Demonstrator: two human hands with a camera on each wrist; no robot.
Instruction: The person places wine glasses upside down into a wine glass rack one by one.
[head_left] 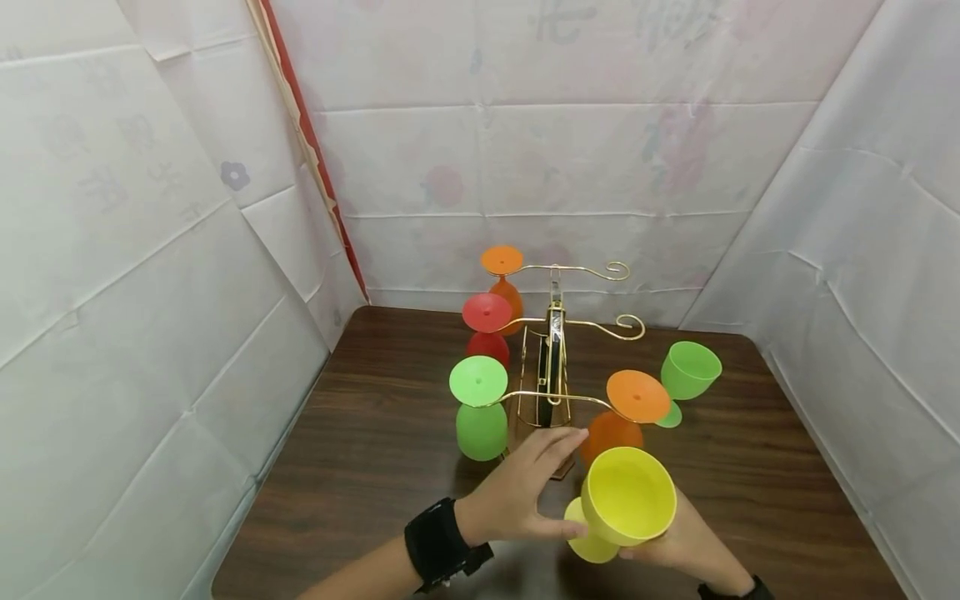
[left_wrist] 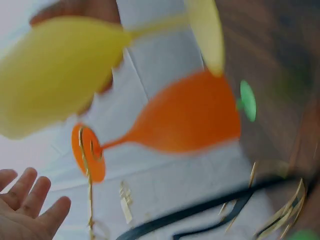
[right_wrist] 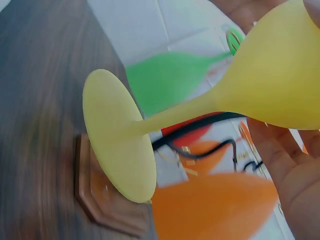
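My right hand (head_left: 671, 537) grips a yellow goblet (head_left: 628, 496) by its bowl, mouth up and tilted. My left hand (head_left: 521, 487) has its fingers spread, its thumb beside the goblet's stem and foot; whether the thumb touches is unclear. Just beyond stands a gold wire rack (head_left: 555, 358) with curled arms. From its front arm an orange goblet (head_left: 611, 437) hangs upside down on the right and a green goblet (head_left: 482, 429) on the left. A red goblet (head_left: 487, 312) and another orange goblet (head_left: 502, 260) hang farther back on the left.
A second green goblet (head_left: 690, 371) stands mouth up on the dark wooden table (head_left: 360, 433), right of the rack. The rack's wooden base (right_wrist: 110, 200) shows beside the yellow goblet's foot. White sheets (head_left: 570, 158) enclose the table at the back and sides.
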